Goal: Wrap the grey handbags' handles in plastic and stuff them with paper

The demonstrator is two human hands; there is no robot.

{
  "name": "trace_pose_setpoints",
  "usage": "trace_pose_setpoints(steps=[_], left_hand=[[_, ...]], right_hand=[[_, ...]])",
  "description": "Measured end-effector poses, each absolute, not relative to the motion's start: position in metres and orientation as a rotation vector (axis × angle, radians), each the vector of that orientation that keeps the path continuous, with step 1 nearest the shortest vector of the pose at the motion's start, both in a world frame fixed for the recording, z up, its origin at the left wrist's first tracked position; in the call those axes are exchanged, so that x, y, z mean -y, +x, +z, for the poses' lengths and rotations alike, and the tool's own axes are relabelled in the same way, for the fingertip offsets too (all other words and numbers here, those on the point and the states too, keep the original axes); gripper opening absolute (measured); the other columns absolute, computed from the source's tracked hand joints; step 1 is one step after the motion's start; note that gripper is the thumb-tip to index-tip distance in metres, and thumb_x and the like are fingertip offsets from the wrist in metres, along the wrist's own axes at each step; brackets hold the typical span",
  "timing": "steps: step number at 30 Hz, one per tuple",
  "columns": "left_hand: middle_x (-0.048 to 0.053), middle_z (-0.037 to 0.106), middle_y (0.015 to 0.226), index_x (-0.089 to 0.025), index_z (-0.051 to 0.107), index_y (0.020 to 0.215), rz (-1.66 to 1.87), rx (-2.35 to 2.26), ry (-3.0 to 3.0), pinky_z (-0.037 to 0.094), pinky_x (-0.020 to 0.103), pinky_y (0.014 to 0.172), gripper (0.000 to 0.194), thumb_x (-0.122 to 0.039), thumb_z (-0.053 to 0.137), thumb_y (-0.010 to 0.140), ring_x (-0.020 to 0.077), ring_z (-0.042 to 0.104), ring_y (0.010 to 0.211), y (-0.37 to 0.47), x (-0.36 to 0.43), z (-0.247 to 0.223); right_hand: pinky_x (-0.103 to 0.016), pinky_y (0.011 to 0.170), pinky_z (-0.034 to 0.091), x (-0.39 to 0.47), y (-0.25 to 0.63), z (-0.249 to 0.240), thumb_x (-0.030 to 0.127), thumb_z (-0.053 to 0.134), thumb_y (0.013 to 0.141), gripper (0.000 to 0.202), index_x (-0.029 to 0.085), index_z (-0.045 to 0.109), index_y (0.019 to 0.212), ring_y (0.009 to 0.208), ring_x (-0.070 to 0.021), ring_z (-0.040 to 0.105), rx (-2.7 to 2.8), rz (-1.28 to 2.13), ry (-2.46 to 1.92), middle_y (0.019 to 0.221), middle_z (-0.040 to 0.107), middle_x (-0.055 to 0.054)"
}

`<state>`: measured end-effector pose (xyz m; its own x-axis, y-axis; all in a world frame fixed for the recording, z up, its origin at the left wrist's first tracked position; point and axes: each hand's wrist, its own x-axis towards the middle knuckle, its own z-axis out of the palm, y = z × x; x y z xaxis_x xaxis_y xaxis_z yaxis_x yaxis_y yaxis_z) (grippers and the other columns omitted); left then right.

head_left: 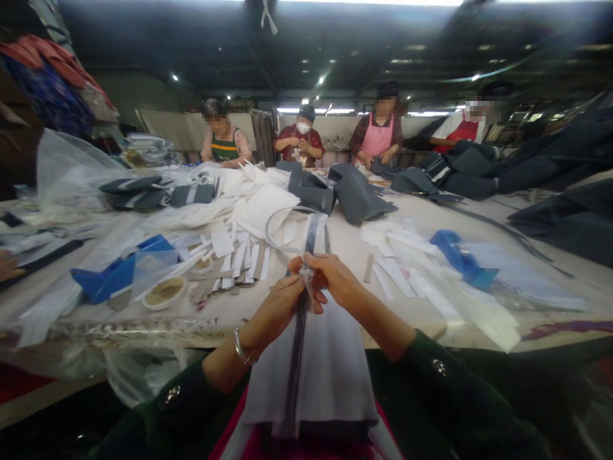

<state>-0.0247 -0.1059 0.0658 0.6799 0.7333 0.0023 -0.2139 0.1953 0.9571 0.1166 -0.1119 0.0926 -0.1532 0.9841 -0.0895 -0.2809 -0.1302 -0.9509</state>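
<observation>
Both hands meet at the middle, over the table's near edge. My left hand (286, 298), with a silver bangle at the wrist, has its fingers closed round a dark strap (297, 358) wrapped in clear plastic. My right hand (334, 279) pinches the crumpled clear plastic (307, 275) on the same strap. Above the hands the strap curves up into a loop (317, 233) lying on the table. Below them it hangs down over a pale grey cloth piece (335, 364) on the lap.
Blue tape dispensers (117, 271) (460, 259) stand left and right. A small round dish (164, 292), white and grey strips (239, 262), white sheets (265, 207) and dark grey bags (357, 191) lie on the table (354, 249). Several people work across it; a hand (7, 265) shows far left.
</observation>
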Motion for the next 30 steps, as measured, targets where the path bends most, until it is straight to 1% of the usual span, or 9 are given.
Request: trace_pose_setpoints(steps=[3, 6, 8, 10, 12, 15, 22, 26, 30], left_hand=[[0.006, 0.065, 0.07, -0.01, 0.066, 0.081, 0.819, -0.494, 1.188, 0.047, 0.024, 0.06, 0.032, -0.038, 0.055, 0.093, 0.0122, 0.058, 0.056, -0.021, 0.098, 0.067], [0.004, 0.063, 0.067, -0.011, 0.067, 0.091, 0.888, -0.464, 1.03, 0.046, 0.024, 0.058, 0.023, -0.032, 0.056, 0.092, 0.0114, 0.054, 0.055, -0.018, 0.088, 0.069], [0.004, 0.063, 0.07, -0.011, 0.065, 0.099, 0.909, -0.437, 0.943, 0.045, 0.024, 0.057, 0.02, -0.028, 0.056, 0.091, 0.0107, 0.051, 0.055, -0.015, 0.083, 0.073], [0.005, 0.062, 0.074, -0.01, 0.064, 0.102, 0.915, -0.387, 0.887, 0.046, 0.024, 0.057, 0.019, -0.024, 0.058, 0.09, 0.0099, 0.05, 0.056, -0.012, 0.08, 0.078], [0.005, 0.062, 0.079, -0.01, 0.063, 0.103, 0.89, -0.335, 0.828, 0.046, 0.024, 0.057, 0.018, -0.021, 0.059, 0.089, 0.0098, 0.05, 0.057, -0.01, 0.077, 0.084], [0.006, 0.06, 0.079, -0.009, 0.062, 0.101, 0.884, -0.342, 0.796, 0.045, 0.023, 0.055, 0.016, -0.018, 0.058, 0.089, 0.0094, 0.049, 0.057, -0.007, 0.069, 0.092], [0.004, 0.062, 0.075, -0.01, 0.063, 0.094, 1.023, -0.498, 0.943, 0.048, 0.023, 0.06, 0.011, -0.017, 0.061, 0.085, 0.0099, 0.054, 0.058, -0.016, 0.035, 0.105], [0.005, 0.068, 0.086, -0.017, 0.065, 0.101, 0.971, -0.759, 1.258, 0.048, 0.028, 0.069, 0.031, -0.031, 0.075, 0.076, 0.0188, 0.063, 0.076, -0.061, 0.045, 0.087], [0.001, 0.059, 0.056, -0.02, 0.064, 0.064, 0.398, -1.387, 2.089, 0.041, 0.032, 0.061, 0.039, -0.057, 0.06, 0.079, 0.0226, 0.059, 0.06, -0.128, 0.078, 0.025]], right_hand=[[-0.024, 0.042, 0.042, 0.126, 0.11, 0.083, 0.051, 0.059, 0.087, 0.04, 0.015, 0.061, 0.104, 0.039, -0.0101, 0.046, 0.995, 1.416, -0.951, 0.054, 0.053, 0.006], [-0.023, 0.069, 0.049, 0.155, 0.092, 0.06, 0.04, 0.074, 0.078, 0.04, 0.02, 0.058, 0.109, 0.076, -0.0117, 0.063, 0.911, 1.373, -0.928, 0.088, 0.066, 0.0], [-0.027, 0.074, 0.05, 0.176, 0.078, 0.039, 0.036, 0.08, 0.07, 0.048, 0.016, 0.057, 0.108, 0.082, -0.0162, 0.067, 0.91, 1.534, -0.877, 0.097, 0.069, -0.007], [-0.027, 0.061, 0.05, 0.193, 0.066, 0.02, 0.049, 0.071, 0.077, 0.049, 0.014, 0.055, 0.106, 0.059, -0.0135, 0.063, 0.822, 1.636, -0.845, 0.077, 0.07, -0.006], [-0.022, 0.042, 0.041, 0.204, 0.059, 0.008, 0.061, 0.066, 0.076, 0.052, 0.015, 0.054, 0.098, 0.036, -0.0068, 0.042, 0.744, 1.697, -0.868, 0.053, 0.058, 0.004], [-0.015, 0.031, 0.023, 0.21, 0.059, 0.003, 0.067, 0.069, 0.068, 0.055, 0.018, 0.053, 0.089, 0.033, -0.0026, 0.022, 0.685, 1.686, -0.967, 0.046, 0.043, 0.012], [-0.02, 0.032, 0.015, 0.22, 0.069, 0.008, 0.073, 0.061, 0.067, 0.057, 0.017, 0.056, 0.082, 0.032, -0.0049, 0.025, 0.916, 1.643, -1.169, 0.042, 0.041, 0.009], [-0.023, 0.04, 0.03, 0.235, 0.1, 0.007, 0.057, 0.05, 0.082, 0.037, 0.021, 0.054, 0.079, 0.043, -0.0096, 0.04, 0.974, 1.251, -1.467, 0.065, 0.053, 0.001], [-0.035, 0.081, 0.047, 0.255, 0.145, -0.015, 0.044, 0.043, 0.089, 0.026, 0.023, 0.058, 0.092, 0.09, -0.0229, 0.06, 1.098, 0.651, -1.754, 0.101, 0.057, -0.008]])
